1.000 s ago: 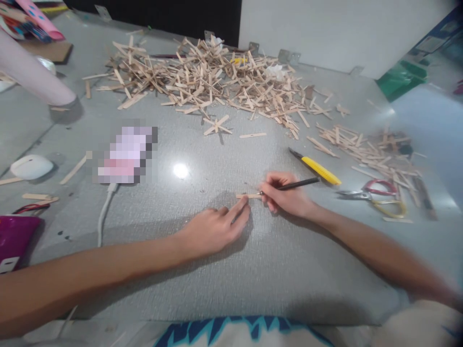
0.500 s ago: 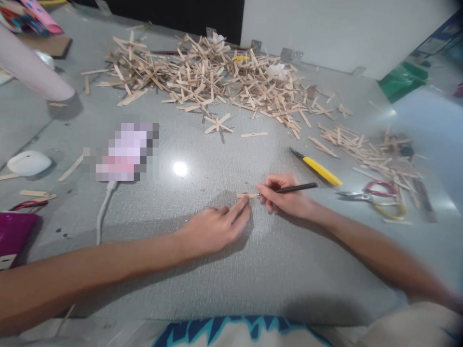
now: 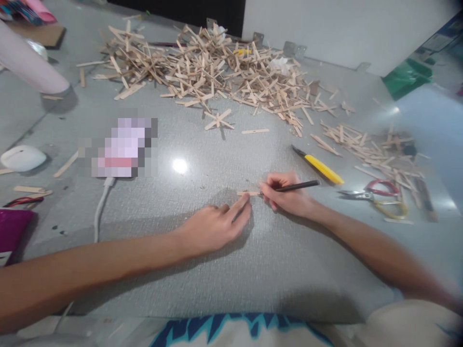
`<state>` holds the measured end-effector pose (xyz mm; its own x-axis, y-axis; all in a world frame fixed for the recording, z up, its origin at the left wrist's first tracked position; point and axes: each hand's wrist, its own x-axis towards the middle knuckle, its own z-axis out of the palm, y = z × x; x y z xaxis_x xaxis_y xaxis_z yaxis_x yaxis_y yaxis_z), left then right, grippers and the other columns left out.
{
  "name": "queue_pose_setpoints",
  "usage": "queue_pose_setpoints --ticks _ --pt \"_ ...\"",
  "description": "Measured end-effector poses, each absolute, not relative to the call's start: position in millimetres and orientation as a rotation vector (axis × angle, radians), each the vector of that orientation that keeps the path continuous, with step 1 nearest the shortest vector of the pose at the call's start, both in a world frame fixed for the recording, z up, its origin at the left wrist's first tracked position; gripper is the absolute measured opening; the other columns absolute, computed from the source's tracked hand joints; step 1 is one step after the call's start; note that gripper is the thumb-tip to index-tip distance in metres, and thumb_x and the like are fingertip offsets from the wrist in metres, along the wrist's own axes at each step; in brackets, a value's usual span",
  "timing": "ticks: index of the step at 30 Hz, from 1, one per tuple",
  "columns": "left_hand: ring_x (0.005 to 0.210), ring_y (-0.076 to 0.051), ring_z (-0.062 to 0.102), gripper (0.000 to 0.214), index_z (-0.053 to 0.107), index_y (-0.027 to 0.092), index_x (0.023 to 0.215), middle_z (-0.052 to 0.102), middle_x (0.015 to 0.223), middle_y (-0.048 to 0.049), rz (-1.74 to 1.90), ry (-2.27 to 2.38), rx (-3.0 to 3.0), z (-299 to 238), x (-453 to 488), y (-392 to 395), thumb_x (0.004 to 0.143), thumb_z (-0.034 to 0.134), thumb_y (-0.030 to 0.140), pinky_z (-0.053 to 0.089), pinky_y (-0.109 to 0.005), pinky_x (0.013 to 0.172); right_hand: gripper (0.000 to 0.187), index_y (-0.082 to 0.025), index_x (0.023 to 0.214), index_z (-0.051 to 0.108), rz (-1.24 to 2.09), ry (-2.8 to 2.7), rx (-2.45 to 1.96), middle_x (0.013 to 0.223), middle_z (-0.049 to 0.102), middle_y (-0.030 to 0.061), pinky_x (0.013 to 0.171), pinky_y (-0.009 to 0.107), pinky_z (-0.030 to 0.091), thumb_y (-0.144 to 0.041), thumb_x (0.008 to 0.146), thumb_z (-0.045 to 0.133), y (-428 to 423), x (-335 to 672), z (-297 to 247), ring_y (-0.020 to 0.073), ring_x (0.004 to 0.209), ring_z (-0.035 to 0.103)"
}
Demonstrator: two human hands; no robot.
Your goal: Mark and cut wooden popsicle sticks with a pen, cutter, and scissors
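A short wooden stick lies flat on the grey table in front of me. My left hand rests on the table with its index finger stretched out, the tip pressing the stick's near edge; the other fingers are curled under. My right hand is closed on a thin black pen-like tool, its tip touching the right end of the stick.
A big heap of wooden sticks covers the far table, with more sticks at the right. A yellow utility knife and red-and-yellow scissors lie right of my hand. At left: a white cable, a white oval object, a pink sleeve.
Both hands stay in place on the stick; only the view has tilted down slightly, shifting the far objects upward.
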<state>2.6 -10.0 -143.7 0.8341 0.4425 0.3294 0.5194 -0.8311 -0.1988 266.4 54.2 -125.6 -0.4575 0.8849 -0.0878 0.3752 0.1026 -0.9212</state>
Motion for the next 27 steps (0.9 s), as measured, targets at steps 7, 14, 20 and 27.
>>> queue_pose_setpoints --ticks 7,14,20,27 --pt "0.062 -0.015 0.072 0.039 0.072 0.003 0.136 0.072 0.150 -0.0258 -0.360 -0.723 -2.738 -143.3 2.0 -10.2 0.103 0.050 0.006 0.052 -0.032 0.046 0.051 -0.022 0.067 0.060 1.344 -1.886 -1.201 0.050 0.063 -0.0035 0.048 0.027 0.043 -0.052 0.105 0.075 54.7 265.6 -123.3 0.0102 0.040 0.055" --pt "0.062 -0.016 0.072 0.038 0.072 0.003 0.135 0.072 0.150 -0.0259 -0.375 -0.729 -2.749 -143.3 3.0 -10.2 0.103 0.051 0.005 0.054 -0.034 0.046 0.052 -0.021 0.067 0.060 1.339 -1.888 -1.222 0.049 0.062 -0.0032 0.049 0.027 0.044 -0.053 0.106 0.074 53.6 264.6 -121.6 0.0097 0.040 0.054" --pt "0.063 -0.017 0.072 0.039 0.072 0.003 0.136 0.072 0.151 -0.0261 -0.352 -0.734 -2.754 -142.2 2.2 -10.5 0.103 0.051 0.006 0.054 -0.034 0.047 0.050 -0.022 0.066 0.060 1.342 -1.885 -1.207 0.049 0.061 -0.0033 0.048 0.027 0.043 -0.049 0.106 0.074 53.3 265.0 -122.3 0.0101 0.041 0.054" --pt "0.064 -0.016 0.072 0.037 0.073 0.003 0.134 0.072 0.150 -0.0274 -0.398 -0.727 -2.752 -145.6 2.7 -9.6 0.104 0.051 0.007 0.052 -0.031 0.047 0.051 -0.023 0.065 0.059 1.353 -1.900 -1.200 0.049 0.061 -0.0030 0.047 0.026 0.042 -0.051 0.105 0.074 54.3 263.9 -118.8 0.0102 0.041 0.052"
